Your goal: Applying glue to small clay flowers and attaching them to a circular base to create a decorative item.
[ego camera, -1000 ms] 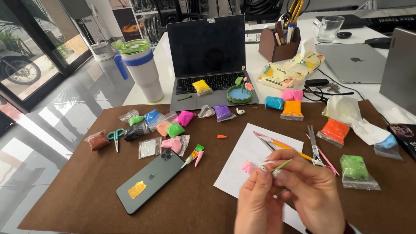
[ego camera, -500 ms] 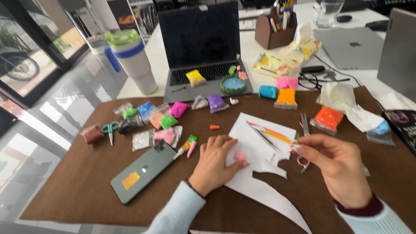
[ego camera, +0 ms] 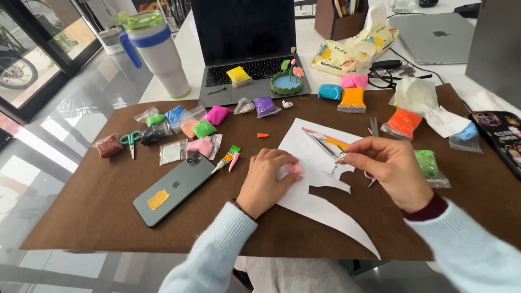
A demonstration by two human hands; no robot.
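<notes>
My left hand rests on the white cut paper sheet, its fingertips pinching a small pink clay piece down against the sheet. A little to the right, my right hand hovers over the paper's edge. Its thumb and forefinger are pinched on a thin modelling tool, of which only the tip shows. Thin coloured sticks lie on the paper just beyond the two hands. Scissors are partly hidden under my right hand.
A brown mat holds a dark green phone, a small glue tube, small scissors and several bags of coloured clay. Behind stand an open laptop, a white tumbler and a green clay model.
Both hands were raised together around the pink piece. My left hand has since brought it down onto the paper, and my right hand has drawn away to the right with the tool.
</notes>
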